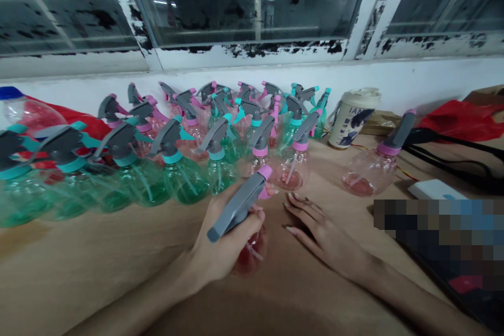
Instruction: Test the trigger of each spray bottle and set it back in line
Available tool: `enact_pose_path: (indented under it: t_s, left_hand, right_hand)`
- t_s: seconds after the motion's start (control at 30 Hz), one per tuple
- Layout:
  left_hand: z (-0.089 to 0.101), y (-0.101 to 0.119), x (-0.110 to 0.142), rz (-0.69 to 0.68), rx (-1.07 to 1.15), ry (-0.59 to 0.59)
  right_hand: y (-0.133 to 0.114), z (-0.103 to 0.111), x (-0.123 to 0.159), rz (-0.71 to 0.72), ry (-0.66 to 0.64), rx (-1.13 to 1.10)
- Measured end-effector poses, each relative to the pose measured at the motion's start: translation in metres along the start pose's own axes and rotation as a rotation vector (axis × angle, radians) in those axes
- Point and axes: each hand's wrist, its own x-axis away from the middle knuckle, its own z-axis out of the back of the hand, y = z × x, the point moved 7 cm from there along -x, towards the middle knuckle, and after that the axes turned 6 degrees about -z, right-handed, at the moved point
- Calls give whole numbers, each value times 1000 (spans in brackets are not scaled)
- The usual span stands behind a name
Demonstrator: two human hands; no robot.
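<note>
My left hand (222,241) is wrapped round a pink spray bottle (250,252) that stands on the tan table (98,268); its grey trigger head (240,202) with a pink nozzle tip points up and away. My right hand (318,231) lies flat on the table just right of that bottle, fingers stretched out and holding nothing. Directly behind both hands stand several rows of green and pink spray bottles (185,168) with grey triggers.
A lone pink spray bottle (372,165) stands to the right, behind it a white lidded cup (352,115). A white flat box (433,189), black straps (452,155) and red bags (460,118) lie at the far right. A white wall under windows (255,5) closes the back.
</note>
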Motion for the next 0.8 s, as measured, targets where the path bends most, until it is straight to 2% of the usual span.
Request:
enact_pose_path:
  t_s: [0.33,0.5,0.63,0.8]
  left_hand:
    - [-1,14,-8,-51,-11,-33]
    - [3,6,-6,-37,-32,22]
    - [0,4,-5,-41,-63,-11]
    - [1,5,-5,-49,-119,6]
  right_hand:
    - [-1,0,0,-1,-24,17]
    - [-1,-1,0,4,-14,8]
    - [-1,0,1,1,-19,6]
    - [-2,2,2,-5,-18,3]
